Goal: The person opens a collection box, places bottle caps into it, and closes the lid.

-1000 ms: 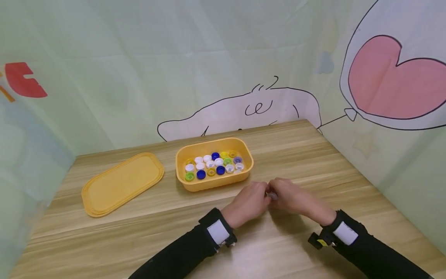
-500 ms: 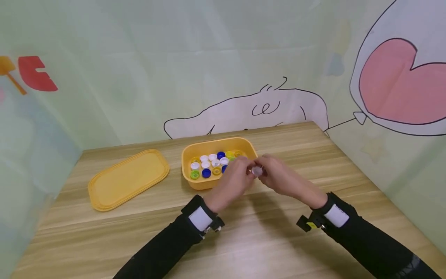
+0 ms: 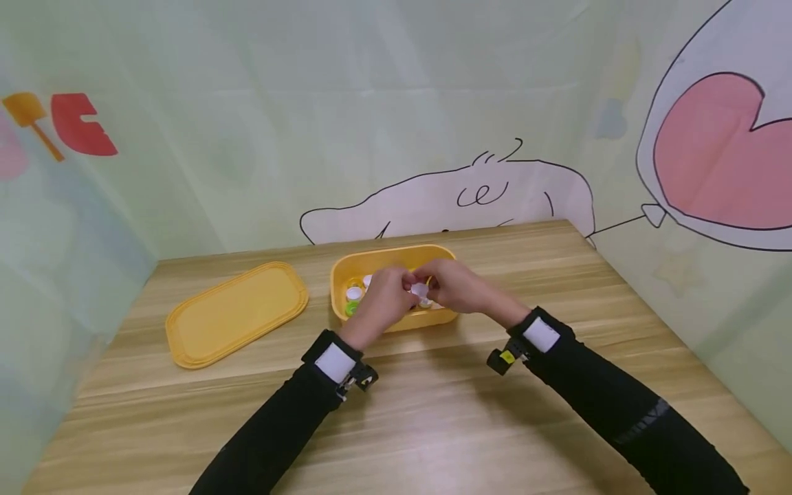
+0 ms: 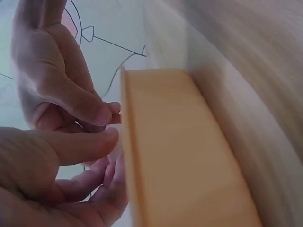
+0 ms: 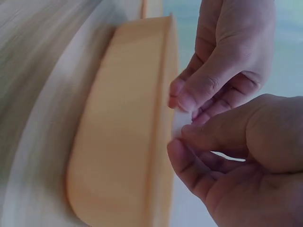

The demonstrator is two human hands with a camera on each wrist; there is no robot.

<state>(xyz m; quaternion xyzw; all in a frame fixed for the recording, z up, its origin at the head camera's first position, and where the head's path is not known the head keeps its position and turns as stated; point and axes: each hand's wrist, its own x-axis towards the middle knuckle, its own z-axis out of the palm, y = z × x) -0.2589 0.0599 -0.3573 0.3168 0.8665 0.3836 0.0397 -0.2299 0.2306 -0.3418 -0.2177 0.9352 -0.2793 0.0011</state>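
In the head view my left hand (image 3: 382, 297) and right hand (image 3: 463, 287) meet over the yellow plastic box (image 3: 433, 317). Between them they pinch a small whitish round cap (image 3: 420, 289), thumb and fingers of each hand at its edge. The right wrist view shows this cap (image 5: 180, 121) just beside the box's rim, with fingertips of both hands on it. Round caps, among them a white one (image 3: 354, 294) and a green one (image 3: 351, 308), lie in the box. My hands hide most of the others.
A flat yellow tray-like lid (image 3: 238, 313) with rounded corners lies left of the box on the wooden table (image 3: 433, 426). Behind the table hangs a pale printed cloth (image 3: 346, 137). Black straps with small cameras sit on both wrists.
Both hands have moved up and left from the table in front of the box to over it, carrying the whitish cap. The box and lid have stayed put while the head view shifted slightly.
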